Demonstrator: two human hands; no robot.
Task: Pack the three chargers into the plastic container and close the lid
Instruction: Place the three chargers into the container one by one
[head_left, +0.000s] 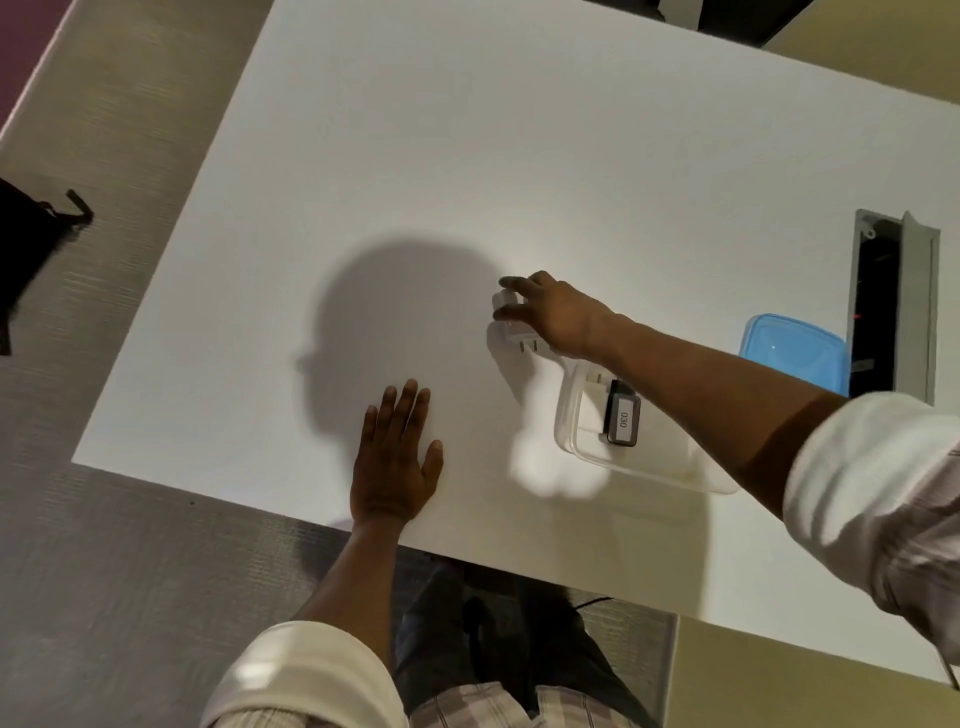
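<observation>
A person leans over a white table (467, 156), seen from a camera on their head. The right hand (558, 312) reaches forward, and its grip is closed around a small white charger (511, 325), fingers curled over the top, metal prongs poking out below the hand. Whether the charger is lifted or resting on the table cannot be told.

Just behind the grip, toward the person, under the wrist, sits the clear plastic container (613, 452), open. Inside it lies a dark charger (623, 420) with a white label, and beside it what looks like a second, white charger (592, 379), mostly hidden by the forearm. Farther to the right of the grip, well apart from the container, the blue lid (795, 353) lies on the table.

The left hand (395, 462) rests flat and empty, fingers spread, to the left of the grip and nearer the person.

Count: three chargers as far as can be seen, one container, one lid.

Judged progress: two chargers appear packed. What remains is placing the third in the container, then fetching the lid and closing it.
</observation>
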